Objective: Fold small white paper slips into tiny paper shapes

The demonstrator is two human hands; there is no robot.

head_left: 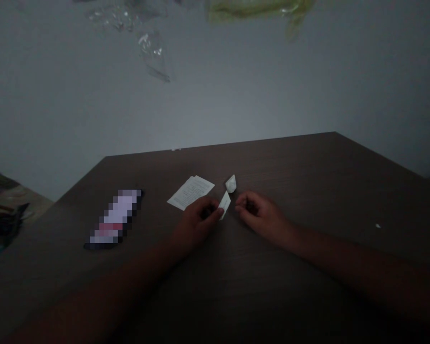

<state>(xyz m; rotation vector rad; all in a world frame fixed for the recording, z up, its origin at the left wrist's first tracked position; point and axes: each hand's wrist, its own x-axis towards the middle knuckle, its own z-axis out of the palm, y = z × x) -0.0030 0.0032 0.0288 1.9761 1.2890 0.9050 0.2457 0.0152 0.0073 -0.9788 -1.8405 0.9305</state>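
Observation:
My left hand [199, 217] pinches a small folded piece of white paper [225, 204] between thumb and fingers, just above the dark table. My right hand [260, 212] is curled beside it, a short gap away from the paper. Its thumb and fingertips are drawn together, and nothing shows between them. Just beyond the two hands lies a small folded paper shape [231, 184], pale and pointed at the top. Printed paper sheets [191, 191] lie behind and to the left of my left hand, which covers their near corner.
The brown table [290, 162] meets a grey wall [243, 95] at its back edge. A phone [116, 215] with a blurred screen lies on the left. A tiny white scrap [378, 226] is on the right. Clear plastic bags [152, 52] hang on the wall.

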